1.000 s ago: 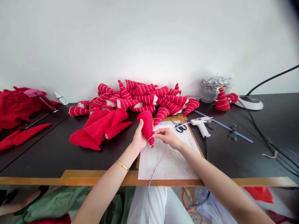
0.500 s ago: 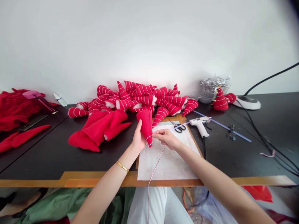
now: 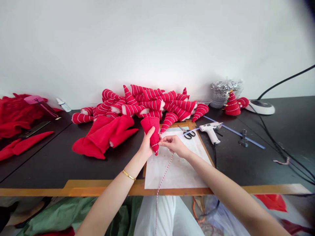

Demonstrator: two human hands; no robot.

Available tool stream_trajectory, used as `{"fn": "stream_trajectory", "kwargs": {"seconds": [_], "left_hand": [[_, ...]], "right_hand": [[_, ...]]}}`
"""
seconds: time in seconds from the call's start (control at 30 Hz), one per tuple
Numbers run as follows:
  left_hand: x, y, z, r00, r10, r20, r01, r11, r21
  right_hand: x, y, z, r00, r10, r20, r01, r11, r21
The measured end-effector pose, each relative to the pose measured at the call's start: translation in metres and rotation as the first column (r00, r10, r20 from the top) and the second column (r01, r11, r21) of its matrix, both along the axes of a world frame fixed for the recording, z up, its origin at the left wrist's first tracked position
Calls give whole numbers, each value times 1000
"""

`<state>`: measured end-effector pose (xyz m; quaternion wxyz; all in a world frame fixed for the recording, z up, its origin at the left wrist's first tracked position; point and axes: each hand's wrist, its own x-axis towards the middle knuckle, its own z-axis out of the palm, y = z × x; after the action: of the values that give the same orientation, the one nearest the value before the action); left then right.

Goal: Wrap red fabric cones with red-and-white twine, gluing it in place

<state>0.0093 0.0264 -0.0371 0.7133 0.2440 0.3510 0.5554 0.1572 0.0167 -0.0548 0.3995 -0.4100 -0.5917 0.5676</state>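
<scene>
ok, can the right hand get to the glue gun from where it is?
Probably yes. The glue gun lies in the open just right of the right hand, with only scissors between; but that hand is pinching the twine.

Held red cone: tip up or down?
Tip down. The red cone in the left hand has its wide end uppermost, point at the bottom.

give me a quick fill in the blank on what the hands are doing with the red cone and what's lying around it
1. The left hand holds a red felt cone with its tip pointing ____.
2. The right hand pinches a red-and-white ____ at the cone's tip.
3. On the paper sheet, black-handled scissors lie just left of the white ____.
4. A gold ____ sits on the left wrist.

Missing words: down; string; glue gun; bracelet
</scene>
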Motion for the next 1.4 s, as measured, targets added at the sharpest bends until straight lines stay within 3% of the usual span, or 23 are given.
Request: {"fn": "stream_trajectory", "kwargs": {"seconds": [0.13,0.3,0.43,0.7,0.93,1.1,1.23,1.4], "left_hand": [[-3,1,3,991,-96,93,97,995,-6],[0,-3,8,998,-27,53,31,996,-78],[2,-5,10,995,-88,37,92,991,-102],[-2,6,-3,991,-107,75,110,993,-34],[1,4,0,991,-7,136,10,1000,-19],[2,7,-8,994,34,101,-29,998,-52],[2,7,-13,999,7,46,-4,997,-74],[3,5,-9,997,-40,70,46,995,-86]], "right_hand": [[3,-1,4,994,43,-101,-57,988,-143],[1,-2,4,992,-1,-128,-23,982,-188],[0,-2,4,983,-8,-181,-32,975,-218],[-2,-2,6,984,-61,-167,34,987,-160],[-3,-4,5,980,-79,-181,46,982,-184],[-3,-2,4,979,-112,-170,75,975,-211],[-5,-2,1,979,-110,-169,78,979,-190],[-4,-1,-3,981,-95,-172,71,987,-141]]}}
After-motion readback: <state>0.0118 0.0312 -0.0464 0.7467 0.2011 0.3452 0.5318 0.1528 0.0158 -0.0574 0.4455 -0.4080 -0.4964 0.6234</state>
